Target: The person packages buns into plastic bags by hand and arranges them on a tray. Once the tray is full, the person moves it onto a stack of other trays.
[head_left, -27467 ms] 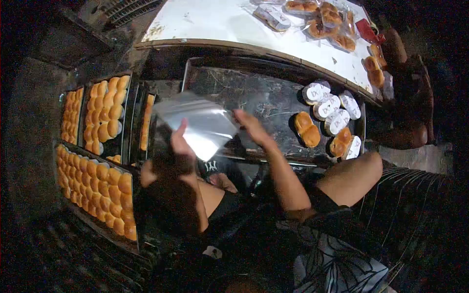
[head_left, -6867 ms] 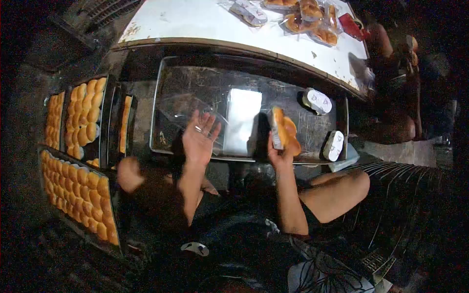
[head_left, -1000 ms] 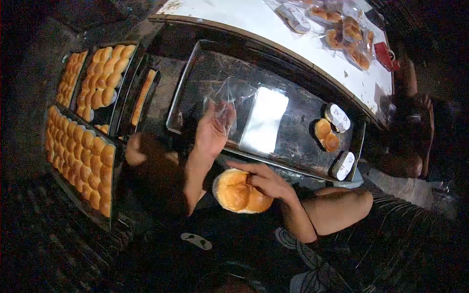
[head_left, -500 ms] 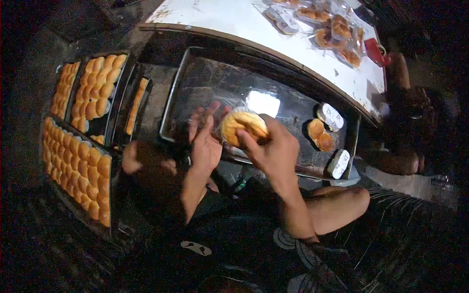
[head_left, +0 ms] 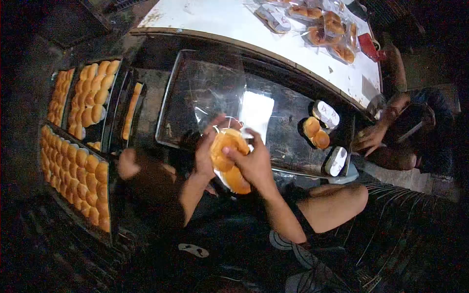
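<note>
In the head view a pair of joined golden buns (head_left: 236, 179) is held over the near edge of the black tray (head_left: 288, 152), a white wrapper showing along its edge. My right hand (head_left: 255, 165) grips the buns, thumb across the top. Behind them my left hand (head_left: 205, 158) is closed around a clear plastic bag (head_left: 215, 93), which stretches up over the tray; the far end of the buns is at its mouth. Where the left fingers touch is partly hidden. Another bun pair (head_left: 316, 133) lies on the tray between two white-labelled packs (head_left: 326, 115), (head_left: 336, 161).
Trays of buns (head_left: 75, 171) stand at the left. Bagged buns (head_left: 333, 29) and a red object (head_left: 369, 47) lie on the white table (head_left: 210, 17) beyond the tray. Another person's hand (head_left: 372, 138) is at the tray's right end.
The buns have come down and toward me, tilting lengthwise, and my hands have drawn together around them. The clear bag now spreads visibly above. The other person's hand has come into sight at right.
</note>
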Demonstrator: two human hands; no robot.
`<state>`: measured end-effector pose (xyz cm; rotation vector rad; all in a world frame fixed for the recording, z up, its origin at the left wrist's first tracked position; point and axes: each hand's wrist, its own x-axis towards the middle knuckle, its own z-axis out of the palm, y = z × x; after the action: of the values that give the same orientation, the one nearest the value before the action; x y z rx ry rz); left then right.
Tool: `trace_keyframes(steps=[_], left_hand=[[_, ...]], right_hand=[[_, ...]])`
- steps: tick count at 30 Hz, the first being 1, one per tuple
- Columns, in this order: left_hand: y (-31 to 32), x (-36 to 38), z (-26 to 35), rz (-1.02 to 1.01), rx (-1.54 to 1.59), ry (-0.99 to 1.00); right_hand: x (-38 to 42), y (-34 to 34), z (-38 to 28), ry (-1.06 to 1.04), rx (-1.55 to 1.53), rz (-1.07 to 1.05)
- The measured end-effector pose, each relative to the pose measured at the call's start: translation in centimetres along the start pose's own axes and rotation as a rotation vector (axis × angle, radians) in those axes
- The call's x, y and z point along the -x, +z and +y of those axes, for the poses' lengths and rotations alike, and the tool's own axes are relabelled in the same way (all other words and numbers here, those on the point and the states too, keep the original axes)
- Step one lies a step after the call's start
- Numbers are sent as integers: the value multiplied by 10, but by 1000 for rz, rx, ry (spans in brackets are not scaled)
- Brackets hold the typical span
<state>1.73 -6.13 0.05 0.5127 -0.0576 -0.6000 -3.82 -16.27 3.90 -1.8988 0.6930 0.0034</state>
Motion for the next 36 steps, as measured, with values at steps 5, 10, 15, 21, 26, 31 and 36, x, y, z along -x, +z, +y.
trace_keyframes(steps=[5,10,15,21,26,31,36], left_hand=[[-12,14,-26,108,4,-174],[-11,8,-8,146,119,-90],[-2,25,-41,283,-308,-191],[-13,26,-70,424,-257,-164],[-19,13,-65,-176,-1242,-288],[-76,13,-75,-806,-2307,-524],[-80,12,-55,-593,-2180,-158]], right_hand=[[-13,2,0,42,-219,132],[26,20,40,-149,-487,-58],[3,20,33,-129,-399,355],[1,-7,51,-226,21,167],[-62,-79,-2,-311,118,576],[-81,-75,-27,-584,78,354],[27,-11,105,-36,64,-382]])
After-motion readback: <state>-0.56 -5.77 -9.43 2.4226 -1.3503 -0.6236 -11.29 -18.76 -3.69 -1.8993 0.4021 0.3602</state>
